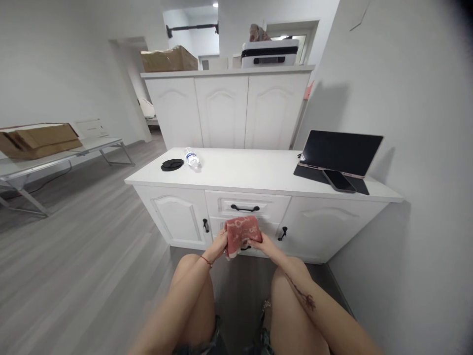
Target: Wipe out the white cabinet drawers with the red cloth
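Observation:
Between my two hands hangs a folded red towel (242,230) with a pale pattern, held up in front of the white cabinet's drawers. My left hand (220,242) is closed on the towel's left side. At its lower right edge, my right hand (263,244) grips it, thumb and fingers pressed together. The cloth hides some of my fingertips and part of the lower drawers. Just above the towel is a black drawer handle (245,208), apart from it.
On the white cabinet top (236,167) lie a clear plastic bottle (192,159), a black round item (172,164), a tablet (340,152) on a stand and a phone (339,181). Cardboard boxes, one a long box (44,140), sit left and behind. A wall borders the right.

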Demonstrator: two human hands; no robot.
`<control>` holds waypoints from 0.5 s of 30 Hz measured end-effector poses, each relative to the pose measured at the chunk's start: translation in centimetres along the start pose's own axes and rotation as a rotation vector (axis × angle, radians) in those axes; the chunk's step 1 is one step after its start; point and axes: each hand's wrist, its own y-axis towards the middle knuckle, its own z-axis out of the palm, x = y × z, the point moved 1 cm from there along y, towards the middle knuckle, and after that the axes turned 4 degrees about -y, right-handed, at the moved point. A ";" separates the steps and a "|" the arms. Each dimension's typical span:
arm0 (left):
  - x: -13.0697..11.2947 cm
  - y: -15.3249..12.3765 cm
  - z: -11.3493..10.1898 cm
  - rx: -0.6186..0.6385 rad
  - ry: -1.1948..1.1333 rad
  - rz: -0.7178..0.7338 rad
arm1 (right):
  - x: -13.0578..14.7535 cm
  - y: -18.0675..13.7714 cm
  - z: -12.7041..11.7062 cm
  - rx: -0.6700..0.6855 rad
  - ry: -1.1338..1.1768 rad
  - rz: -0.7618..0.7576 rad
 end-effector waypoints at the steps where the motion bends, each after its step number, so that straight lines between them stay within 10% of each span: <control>1: 0.2 0.3 -0.1 -0.008 -0.067 -0.041 | 0.1 -0.1 0.1 0.026 0.031 0.069; 15: 1.8 0.6 -2.3 -0.106 -0.070 0.029 | -2.7 0.6 5.0 0.212 0.568 0.480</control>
